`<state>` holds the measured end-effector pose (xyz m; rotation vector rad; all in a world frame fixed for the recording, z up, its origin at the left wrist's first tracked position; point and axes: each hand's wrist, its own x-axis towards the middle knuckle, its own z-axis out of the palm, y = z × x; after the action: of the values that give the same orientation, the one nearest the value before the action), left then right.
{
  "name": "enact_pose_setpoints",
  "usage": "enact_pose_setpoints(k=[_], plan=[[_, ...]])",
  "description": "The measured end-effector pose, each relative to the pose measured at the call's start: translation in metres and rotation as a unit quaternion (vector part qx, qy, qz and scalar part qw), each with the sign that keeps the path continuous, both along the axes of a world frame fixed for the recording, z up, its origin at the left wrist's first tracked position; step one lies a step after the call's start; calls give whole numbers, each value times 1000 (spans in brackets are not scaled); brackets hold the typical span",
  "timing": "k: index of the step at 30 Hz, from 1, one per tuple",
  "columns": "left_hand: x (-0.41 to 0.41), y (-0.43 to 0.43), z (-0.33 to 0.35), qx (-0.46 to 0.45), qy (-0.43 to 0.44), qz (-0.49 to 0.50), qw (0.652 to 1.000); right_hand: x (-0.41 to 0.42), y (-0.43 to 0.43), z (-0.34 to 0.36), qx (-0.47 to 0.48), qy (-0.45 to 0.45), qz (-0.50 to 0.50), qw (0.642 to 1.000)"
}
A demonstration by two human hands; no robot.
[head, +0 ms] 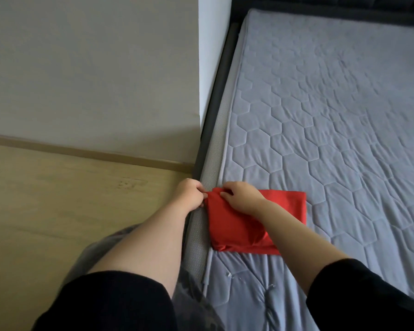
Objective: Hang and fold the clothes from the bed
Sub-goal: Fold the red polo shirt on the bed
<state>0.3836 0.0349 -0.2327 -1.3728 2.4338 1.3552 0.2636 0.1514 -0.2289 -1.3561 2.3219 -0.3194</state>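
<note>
The red garment [234, 225] lay folded into a compact, roughly square packet on the bed [332, 120], right at the mattress's near left edge, with its left side reaching the piping and the top-left corner bunched into a small ridge. The lower edge looked rumpled rather than crisp, and the cloth had a slight sheen, so I judged it smooth and inclined to slide.

The left hand [189, 194] pinched that top-left corner from beyond the mattress edge, fingers curled tight on the cloth. The right hand [242, 197] sat just beside it on top of the packet, fingertips curled into the same ridge, apparently nipping the fabric rather than lying flat. Both hands worked one corner; the rest of the packet was held by nothing.

That was the weak point. Lifting from the corner alone would probably have let the layers drop open and undone the fold. A tug to the left could have drawn the whole packet over the edge, into the gap by the dark bed frame [214, 130] or onto the wooden floor [58, 206] below the wall [86, 68]. Smoothing the ridge too hard might also have pushed the loose lower layers further out of line.
</note>
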Motion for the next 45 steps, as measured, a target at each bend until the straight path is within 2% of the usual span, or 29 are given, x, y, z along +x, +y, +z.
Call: enact_pose_setpoints(k=[4, 8, 12, 18, 21, 25, 28, 30, 34, 37, 40, 42, 45], plan=[[-7, 22, -3, -126, -60, 11, 990, 2, 5, -2, -11, 82, -2, 997], [-10, 33, -6, -148, -43, -6, 988, -16, 21, 0, 51, 121, -89, 987], [-8, 34, -12, -141, -35, -23, 989, -22, 33, 0, 60, 119, -108, 985], [-1, 34, -14, -7, 28, 38, 999, -14, 34, 3, 72, 132, -122, 981], [11, 36, -10, 86, 90, 58, 990, -11, 34, 13, 34, 153, -133, 979], [26, 46, 2, 230, 199, 95, 948, 0, 27, 38, -24, 211, -110, 971], [31, 51, 30, 285, 281, 141, 906, 11, 19, 64, -77, 246, -96, 961], [37, 43, 55, 256, 306, 161, 903, 20, 8, 86, -110, 265, -93, 953], [74, 4, 114, 115, 278, 114, 947, 56, -30, 135, -174, 292, -49, 939], [122, -36, 157, -27, 178, 53, 982, 103, -71, 163, -203, 302, 11, 931], [176, -77, 187, -142, 91, 6, 986, 155, -113, 187, -240, 304, 70, 919], [211, -108, 202, -189, 36, -21, 981, 189, -147, 197, -272, 296, 108, 909], [256, -161, 210, -211, -31, -66, 975, 233, -207, 199, -287, 307, 170, 891]])
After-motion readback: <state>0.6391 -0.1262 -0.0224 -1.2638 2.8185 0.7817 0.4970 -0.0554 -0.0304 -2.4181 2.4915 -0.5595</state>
